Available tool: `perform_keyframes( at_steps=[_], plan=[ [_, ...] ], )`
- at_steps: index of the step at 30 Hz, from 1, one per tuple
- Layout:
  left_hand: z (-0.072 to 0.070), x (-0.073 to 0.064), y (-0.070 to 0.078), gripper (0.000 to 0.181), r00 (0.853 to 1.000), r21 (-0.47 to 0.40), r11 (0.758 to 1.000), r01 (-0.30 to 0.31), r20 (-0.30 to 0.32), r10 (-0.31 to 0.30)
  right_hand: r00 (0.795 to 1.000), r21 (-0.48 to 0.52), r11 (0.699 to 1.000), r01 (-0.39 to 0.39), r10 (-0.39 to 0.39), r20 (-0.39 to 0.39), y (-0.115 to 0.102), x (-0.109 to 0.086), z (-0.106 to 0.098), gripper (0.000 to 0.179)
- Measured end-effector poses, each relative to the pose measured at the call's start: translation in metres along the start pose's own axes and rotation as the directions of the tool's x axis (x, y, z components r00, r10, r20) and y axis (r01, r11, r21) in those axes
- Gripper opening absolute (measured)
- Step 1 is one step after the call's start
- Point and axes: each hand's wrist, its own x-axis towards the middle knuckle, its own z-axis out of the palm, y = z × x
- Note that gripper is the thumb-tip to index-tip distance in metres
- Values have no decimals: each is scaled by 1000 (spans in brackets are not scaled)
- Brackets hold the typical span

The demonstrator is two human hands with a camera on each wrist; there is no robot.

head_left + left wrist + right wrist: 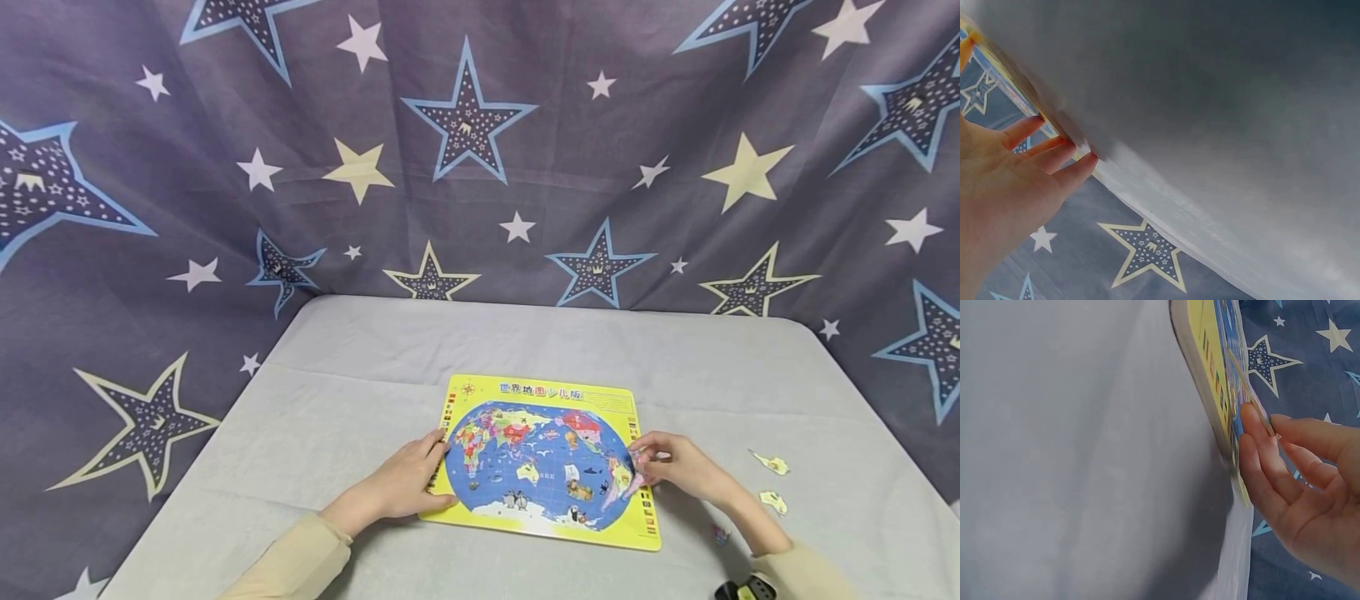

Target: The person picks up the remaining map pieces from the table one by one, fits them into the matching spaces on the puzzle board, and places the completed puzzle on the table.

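Observation:
A yellow-bordered world map puzzle board (540,537) lies flat on the cloth-covered table. My left hand (405,479) rests along its left edge. In the left wrist view, the left hand's fingers (1075,172) extend to touch that edge, with the thumb spread apart. Over the board's right side, my right hand (678,464) pinches a thin puzzle piece (636,483), pinkish where it shows. The right wrist view shows this puzzle piece (1250,390) tilted edge-on between thumb and fingers, its inner end close to the map. Fingers hide its outer part.
Two pale yellow puzzle pieces (772,502) lie on the table right of the board, near the right forearm. A small multicoloured piece (721,534) lies closer to me. A star-patterned curtain (480,208) hangs behind the grey table (375,358).

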Motion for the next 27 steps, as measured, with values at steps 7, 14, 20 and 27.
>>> perform_keyframes(
  at_steps=[7, 14, 20, 27],
  plan=[
    [0, -1, 0, 78, 1000, 1, 1000, -3, -3, 3, 1000, -7, 1000, 8, -8, 22, -2, 3, 3, 29],
    [-1, -1, 1, 78, 1000, -4, 1000, 1, -2, -1, 1000, -9, 1000, 5, -4, 31, -5, 5, 6, 27],
    [-1, -1, 1, 78, 1000, -10, 1000, -3, -4, 2, 999, -13, 1000, 20, -20, 38, -7, 7, 9, 26],
    [-1, -1, 1, 78, 1000, -3, 1000, -6, -6, 6, 999, -26, 1000, 13, -12, 38, -8, 9, 12, 26]
  ],
)
